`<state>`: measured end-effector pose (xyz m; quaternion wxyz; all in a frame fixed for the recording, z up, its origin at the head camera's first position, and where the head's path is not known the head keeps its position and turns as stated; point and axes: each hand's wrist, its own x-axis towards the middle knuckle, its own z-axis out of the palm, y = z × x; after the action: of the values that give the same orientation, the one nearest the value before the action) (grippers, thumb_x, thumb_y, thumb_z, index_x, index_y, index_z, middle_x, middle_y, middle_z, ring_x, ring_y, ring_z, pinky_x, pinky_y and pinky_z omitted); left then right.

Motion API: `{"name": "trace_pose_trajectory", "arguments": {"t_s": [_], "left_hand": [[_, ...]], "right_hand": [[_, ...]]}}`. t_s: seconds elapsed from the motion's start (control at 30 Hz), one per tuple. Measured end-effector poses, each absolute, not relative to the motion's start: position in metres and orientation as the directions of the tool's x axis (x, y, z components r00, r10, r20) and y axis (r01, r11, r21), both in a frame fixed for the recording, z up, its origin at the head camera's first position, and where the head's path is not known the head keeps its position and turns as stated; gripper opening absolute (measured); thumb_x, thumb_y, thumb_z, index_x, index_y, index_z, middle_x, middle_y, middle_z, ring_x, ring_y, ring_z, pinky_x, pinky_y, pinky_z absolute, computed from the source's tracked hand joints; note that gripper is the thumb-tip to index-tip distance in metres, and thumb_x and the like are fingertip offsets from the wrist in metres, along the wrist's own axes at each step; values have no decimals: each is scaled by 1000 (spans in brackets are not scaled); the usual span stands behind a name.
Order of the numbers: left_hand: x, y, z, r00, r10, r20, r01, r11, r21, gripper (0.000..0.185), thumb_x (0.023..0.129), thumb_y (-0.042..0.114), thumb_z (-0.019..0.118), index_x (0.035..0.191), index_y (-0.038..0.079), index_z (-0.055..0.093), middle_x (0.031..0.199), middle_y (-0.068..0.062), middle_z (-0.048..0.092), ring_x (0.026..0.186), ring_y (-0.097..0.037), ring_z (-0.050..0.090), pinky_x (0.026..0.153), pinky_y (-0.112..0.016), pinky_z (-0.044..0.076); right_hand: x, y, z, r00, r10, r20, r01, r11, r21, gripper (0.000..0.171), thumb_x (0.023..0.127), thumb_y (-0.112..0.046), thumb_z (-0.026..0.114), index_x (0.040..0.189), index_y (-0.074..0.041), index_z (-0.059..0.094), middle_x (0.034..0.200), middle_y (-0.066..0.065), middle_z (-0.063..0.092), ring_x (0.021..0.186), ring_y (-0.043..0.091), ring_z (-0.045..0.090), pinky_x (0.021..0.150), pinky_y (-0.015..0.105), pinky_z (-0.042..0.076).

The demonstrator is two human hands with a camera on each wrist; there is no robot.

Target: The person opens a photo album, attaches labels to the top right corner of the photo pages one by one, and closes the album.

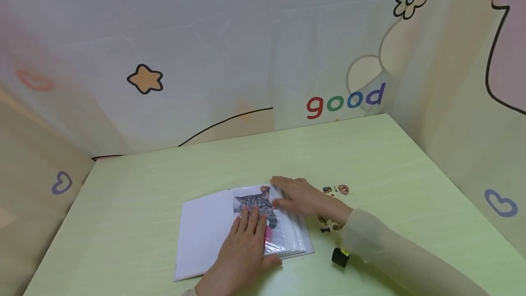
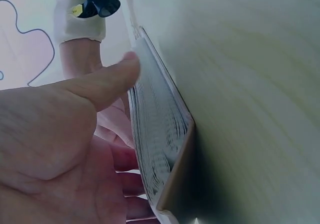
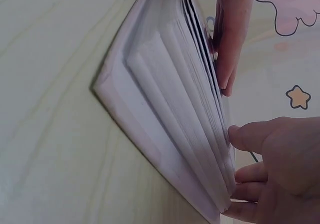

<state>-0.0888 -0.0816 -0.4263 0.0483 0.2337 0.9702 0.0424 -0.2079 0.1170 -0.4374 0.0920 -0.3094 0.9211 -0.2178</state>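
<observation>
A photo album [image 1: 205,236] lies spread on the table, its white inner cover to the left and a thick stack of clear sleeves to the right. The top sleeve shows a grey striped cat picture [image 1: 250,201] with a small brown sticker [image 1: 265,190] near its upper edge and a pink patch lower down. My left hand [image 1: 242,250] rests on the lower part of this page, fingers extended over the cat. At the page's upper right edge, my right hand [image 1: 302,198] touches the sleeve with its fingers straight. The page edges [image 3: 185,93] fan slightly apart in the right wrist view.
Small animal stickers [image 1: 343,189] lie right of the album, partly covered by my right forearm. A black device with a yellow part [image 1: 340,257] sits at the right sleeve [image 1: 370,236]. Printed cloth [image 1: 226,58] walls the pale green table [image 1: 135,191] at the back and sides.
</observation>
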Motion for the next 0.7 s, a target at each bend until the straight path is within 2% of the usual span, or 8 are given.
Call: {"name": "trace_pose_trajectory", "arguments": {"t_s": [0.27,0.5,0.7], "left_hand": [[-90,-82,-427,-887,459,-50,452,885,112,90,92,60,69,151,-5,46,160,-27,37,149,-45,31,117,-55,34],[-92,-85,-421,-884,463,-63,445,875,193,88,91,55,73,150,-5,47,159,-27,38,149,-46,31,117,-57,33],[-92,-87,-419,-881,472,-38,450,860,240,86,91,52,75,148,-7,49,158,-28,40,148,-48,33,116,-58,34]], "right_hand": [[-207,119,-436,-780,-626,-12,-551,695,-462,66,104,-32,62,152,9,42,155,26,44,144,41,42,114,62,33],[-208,124,-434,-778,-628,-3,-539,670,-511,63,103,-32,62,151,6,44,154,25,47,141,43,45,116,59,33],[-208,125,-434,-773,-635,6,-542,655,-527,62,103,-31,62,151,5,46,152,25,50,137,44,49,113,56,39]]}}
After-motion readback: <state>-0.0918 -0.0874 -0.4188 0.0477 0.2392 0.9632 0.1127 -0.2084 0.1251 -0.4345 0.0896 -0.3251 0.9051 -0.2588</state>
